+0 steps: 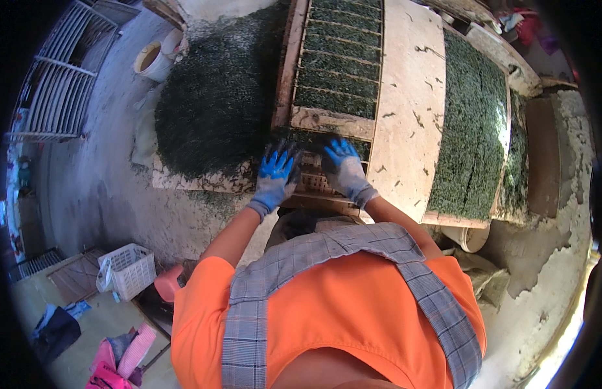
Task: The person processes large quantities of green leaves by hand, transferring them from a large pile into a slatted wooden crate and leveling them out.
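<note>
A: Left hand (276, 168), right hand (344, 163)?
B: Palms down, fingers spread; tips hard to see.
A: Green shreds (333, 100)?
B: In slatted frame (330, 121), toward near edge. Probably light, soft, slippery; scoop underneath.

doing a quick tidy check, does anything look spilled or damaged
Loose dark green scraps litter the pale board, unlike the neat strips in the slatted frame. At far right, the pale coating looks ragged, as if peeling.

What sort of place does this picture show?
Probably a small workshop handling seaweed or leaves; I cannot tell which. The signs: a dark green heap at left, a divided wooden frame filled with similar material, and a wide green layer at right.
</note>
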Action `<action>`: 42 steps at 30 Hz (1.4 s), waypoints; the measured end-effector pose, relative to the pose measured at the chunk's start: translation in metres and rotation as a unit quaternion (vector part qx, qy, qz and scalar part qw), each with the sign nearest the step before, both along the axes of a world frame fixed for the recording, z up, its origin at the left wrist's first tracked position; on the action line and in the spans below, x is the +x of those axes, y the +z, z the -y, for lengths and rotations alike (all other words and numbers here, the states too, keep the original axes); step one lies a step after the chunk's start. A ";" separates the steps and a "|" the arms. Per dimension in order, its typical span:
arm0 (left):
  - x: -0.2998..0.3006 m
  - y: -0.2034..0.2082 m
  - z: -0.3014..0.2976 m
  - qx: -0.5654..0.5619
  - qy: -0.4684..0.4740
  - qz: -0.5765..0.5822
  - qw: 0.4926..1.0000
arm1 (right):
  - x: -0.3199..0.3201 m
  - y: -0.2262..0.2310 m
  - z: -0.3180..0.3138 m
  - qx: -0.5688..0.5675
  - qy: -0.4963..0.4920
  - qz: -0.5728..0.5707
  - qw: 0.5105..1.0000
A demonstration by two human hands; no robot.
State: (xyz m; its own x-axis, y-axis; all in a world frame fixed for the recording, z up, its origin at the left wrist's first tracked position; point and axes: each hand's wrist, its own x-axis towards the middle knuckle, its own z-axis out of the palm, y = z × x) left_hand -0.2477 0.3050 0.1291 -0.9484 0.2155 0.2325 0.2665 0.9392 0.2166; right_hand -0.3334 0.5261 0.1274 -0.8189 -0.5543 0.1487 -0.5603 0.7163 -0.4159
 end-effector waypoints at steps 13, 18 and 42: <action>-0.016 -0.011 -0.051 0.172 0.105 0.009 0.979 | -0.107 0.043 0.122 -0.243 0.116 0.353 0.896; 0.010 -0.007 -0.005 0.214 0.233 0.062 0.947 | -0.146 0.029 0.054 -0.357 -0.036 0.190 0.914; 0.050 -0.126 0.090 -0.045 0.498 0.267 0.824 | -0.105 -0.054 -0.094 -0.220 -0.296 -0.015 0.930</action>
